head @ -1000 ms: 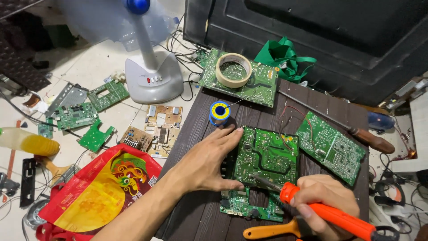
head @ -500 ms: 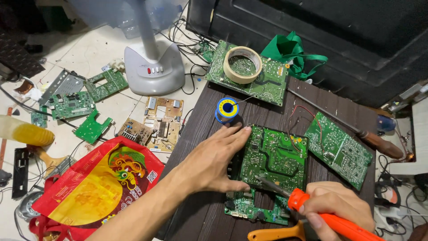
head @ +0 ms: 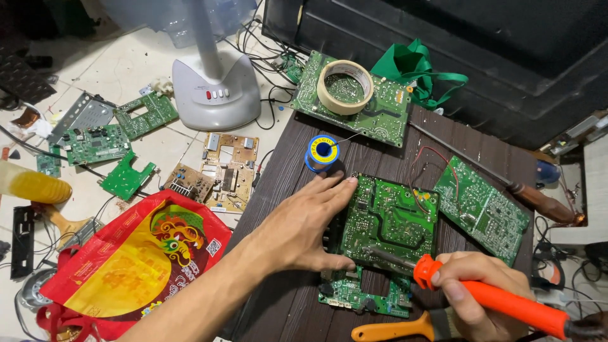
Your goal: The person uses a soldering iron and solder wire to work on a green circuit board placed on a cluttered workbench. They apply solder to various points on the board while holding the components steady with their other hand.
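On the dark bench (head: 297,297), the left hand (head: 304,225) lies flat and spread, fingers resting on the left edge of the green board (head: 389,221) and pinning it down. At lower right, the right hand (head: 478,291) is closed round the orange handle of a soldering iron (head: 500,301), whose metal tip reaches onto the board's lower edge. Just above the left hand sits a blue solder spool (head: 323,152), a strand of wire trailing off it. A second board (head: 481,209) lies to the right, another carrying a tape roll (head: 345,85) at the back, and an orange scraper (head: 392,329) by the near edge.

By my judgement the step in hand is heating a joint on the board. Any next move calls for a steady tip on one pad, the board held still, and the left fingers well away from the hot metal.
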